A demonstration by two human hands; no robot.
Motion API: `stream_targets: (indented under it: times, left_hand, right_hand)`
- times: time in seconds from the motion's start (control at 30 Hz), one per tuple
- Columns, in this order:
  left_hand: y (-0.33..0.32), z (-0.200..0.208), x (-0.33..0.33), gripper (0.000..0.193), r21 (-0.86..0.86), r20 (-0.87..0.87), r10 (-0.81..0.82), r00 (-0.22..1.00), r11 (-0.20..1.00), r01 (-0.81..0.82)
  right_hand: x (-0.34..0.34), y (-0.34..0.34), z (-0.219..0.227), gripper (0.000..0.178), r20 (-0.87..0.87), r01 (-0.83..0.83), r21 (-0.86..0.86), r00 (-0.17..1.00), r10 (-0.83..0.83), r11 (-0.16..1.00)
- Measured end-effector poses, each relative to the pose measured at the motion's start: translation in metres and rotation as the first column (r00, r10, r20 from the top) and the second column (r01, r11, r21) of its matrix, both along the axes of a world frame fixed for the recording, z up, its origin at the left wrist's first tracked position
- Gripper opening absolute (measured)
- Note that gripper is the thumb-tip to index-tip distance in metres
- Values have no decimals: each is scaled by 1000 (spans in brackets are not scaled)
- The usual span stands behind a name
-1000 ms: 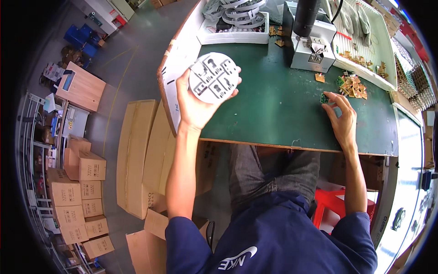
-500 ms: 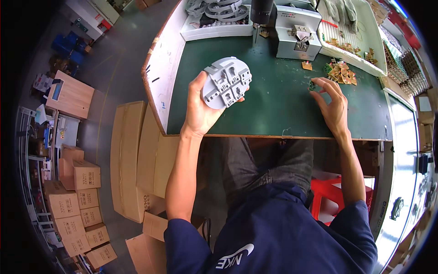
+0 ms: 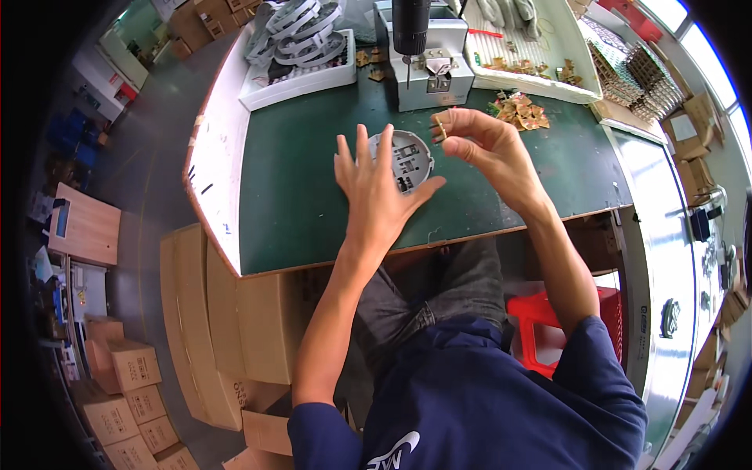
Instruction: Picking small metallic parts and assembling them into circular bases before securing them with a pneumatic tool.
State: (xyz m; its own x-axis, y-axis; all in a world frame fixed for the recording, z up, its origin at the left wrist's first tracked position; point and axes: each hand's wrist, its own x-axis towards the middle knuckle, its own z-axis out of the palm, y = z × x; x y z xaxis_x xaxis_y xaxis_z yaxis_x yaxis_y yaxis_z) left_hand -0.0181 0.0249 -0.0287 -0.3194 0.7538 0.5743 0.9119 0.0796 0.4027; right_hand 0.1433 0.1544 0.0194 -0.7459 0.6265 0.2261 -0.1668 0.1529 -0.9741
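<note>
A round grey plastic part (image 3: 421, 160) with raised edges and small cut-outs lies on the green worktop (image 3: 298, 204). My left hand (image 3: 372, 192) is spread over its left side, thumb along the near edge and fingers apart; the palm hides part of it. Just beyond the part's right edge, my right hand (image 3: 493, 153) pinches a small copper-coloured board (image 3: 441, 128) between thumb and forefinger, held edge-on above the bench. Past that hand sits a loose pile of similar copper-coloured boards (image 3: 525, 113).
A silver machine (image 3: 439, 90) with a black screwdriver-like spindle (image 3: 410, 31) stands at the back. Grey rings fill a white foam box (image 3: 301, 84) at back left. At back right, a cream tray (image 3: 540, 84) holds gloves and boards. A white side wall (image 3: 215, 157) borders the left.
The grey part, held up in my left hand before, now rests on the worktop under spread fingers. My right hand has come left from near the pile, with a small board in its pinch.
</note>
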Motion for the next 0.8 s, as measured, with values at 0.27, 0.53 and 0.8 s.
stream_targets:
  times: [0.27,0.53,0.8]
  left_hand:
    - [-24,36,7,23,282,353,-238,905,949,140]
    - [-29,24,7,29,304,315,-195,929,948,96]
    - [-10,-4,-10,115,6,142,-55,988,998,54]
  right_hand:
    - [-2,-15,-2,32,-24,-105,-65,994,104,992]
    - [-7,-20,-6,33,-21,-85,-8,996,85,996]
    - [-58,17,3,31,197,-7,751,957,-213,660]
